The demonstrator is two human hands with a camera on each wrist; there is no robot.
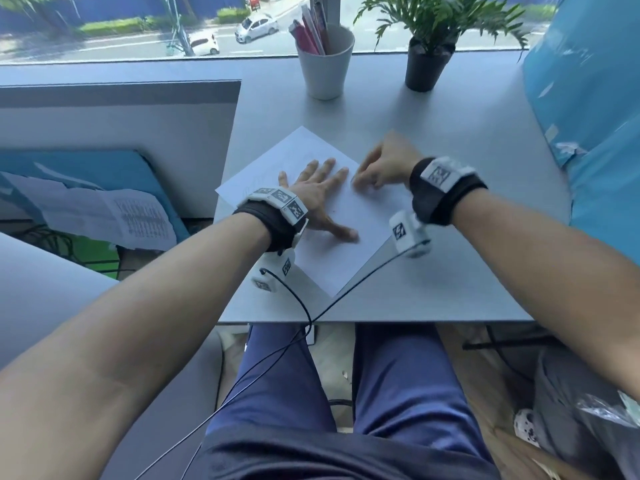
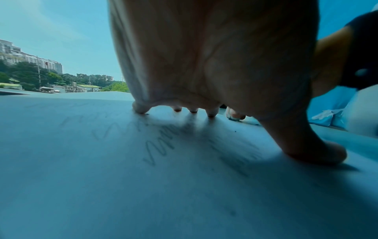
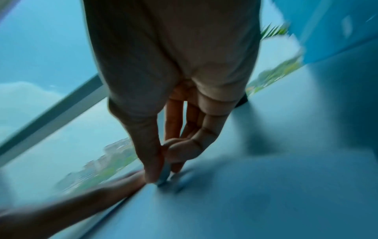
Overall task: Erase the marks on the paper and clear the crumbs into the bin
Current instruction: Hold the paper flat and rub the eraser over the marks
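Observation:
A white sheet of paper [image 1: 346, 244] lies turned like a diamond on the grey table [image 1: 450, 271]. My left hand [image 1: 322, 188] rests flat on it, fingers spread and thumb out, pressing it down. Faint pencil scribbles [image 2: 159, 148] run over the paper [image 2: 102, 186] under and in front of that palm. My right hand [image 1: 362, 181] is at the sheet's right edge, beside the left fingertips. Its thumb and fingers pinch a small bluish eraser [image 3: 164, 176] held down against the surface; this view is blurred by motion. A few dark crumbs [image 2: 235, 131] dot the paper.
At the back of the table stand a white cup of pens [image 1: 325, 67] and a potted plant [image 1: 427, 67]. A blue bag [image 1: 595, 116] borders the right side. Loose printed sheets [image 1: 104, 213] lie off the table to the left. The table's front edge [image 1: 374, 322] is above my knees.

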